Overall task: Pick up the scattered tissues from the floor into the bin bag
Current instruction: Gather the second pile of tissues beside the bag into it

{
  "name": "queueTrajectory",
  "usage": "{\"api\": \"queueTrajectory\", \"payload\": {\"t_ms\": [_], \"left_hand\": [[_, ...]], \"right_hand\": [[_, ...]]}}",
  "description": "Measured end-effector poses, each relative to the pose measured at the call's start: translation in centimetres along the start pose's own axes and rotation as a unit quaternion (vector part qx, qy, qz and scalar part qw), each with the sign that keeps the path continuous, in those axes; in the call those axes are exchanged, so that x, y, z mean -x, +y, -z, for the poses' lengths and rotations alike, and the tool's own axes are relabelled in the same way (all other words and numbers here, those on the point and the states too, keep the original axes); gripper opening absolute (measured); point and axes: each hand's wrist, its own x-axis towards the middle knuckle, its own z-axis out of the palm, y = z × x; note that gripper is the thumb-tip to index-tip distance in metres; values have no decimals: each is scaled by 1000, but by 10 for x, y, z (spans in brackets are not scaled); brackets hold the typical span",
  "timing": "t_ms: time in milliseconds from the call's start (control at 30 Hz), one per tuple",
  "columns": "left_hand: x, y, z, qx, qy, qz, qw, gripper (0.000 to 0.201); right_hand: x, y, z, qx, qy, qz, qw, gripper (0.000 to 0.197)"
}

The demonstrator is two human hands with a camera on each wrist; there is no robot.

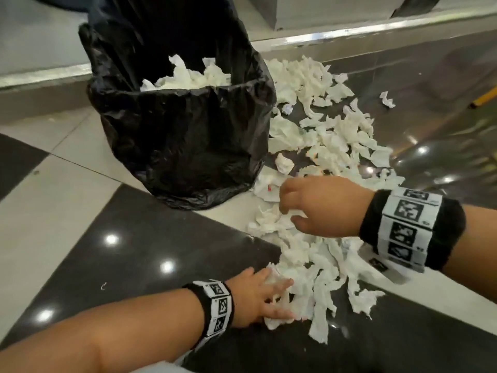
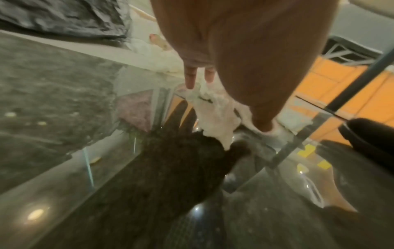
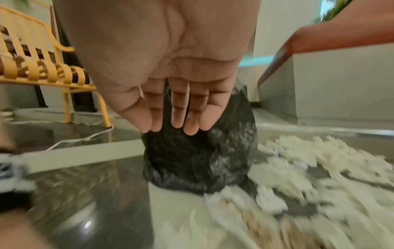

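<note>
A black bin bag (image 1: 183, 135) stands open on the floor with white tissues (image 1: 193, 76) inside. Several crumpled tissues (image 1: 330, 141) lie scattered to its right and down toward me. My left hand (image 1: 279, 300) lies on the near end of the pile, fingers spread and straight, touching a tissue (image 2: 215, 118) between thumb and fingers. My right hand (image 1: 289, 214) hovers low over tissues by the bag's base. In the right wrist view my right hand (image 3: 170, 128) shows a bare palm and straight fingers, holding nothing, pointing at the bag (image 3: 198, 160).
The floor is glossy, with dark tiles (image 1: 134, 238) and pale tiles (image 1: 53, 211). A metal step (image 1: 349, 36) runs behind the bag. A yellow bench (image 3: 42, 72) and a white cable (image 3: 70, 141) lie to the left. A yellow object (image 1: 484, 99) sits far right.
</note>
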Motion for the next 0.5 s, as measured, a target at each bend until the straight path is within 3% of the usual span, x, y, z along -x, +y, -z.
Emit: {"api": "queueTrajectory", "payload": {"t_ms": [167,333,433,500], "left_hand": [[0,-18,10,20,-23,73,997,40],[20,-48,29,144,5,210,967,22],[30,-53,44,189,75,284,937,27],[35,-52,53,180,80,319,927,30]], "right_hand": [[36,24,-42,-12,-109,7,994,32],[44,39,-92,10,-131,45,990,41],[41,35,-130,49,-182,116,975,73],[38,28,-158,108,-242,180,947,100]]}}
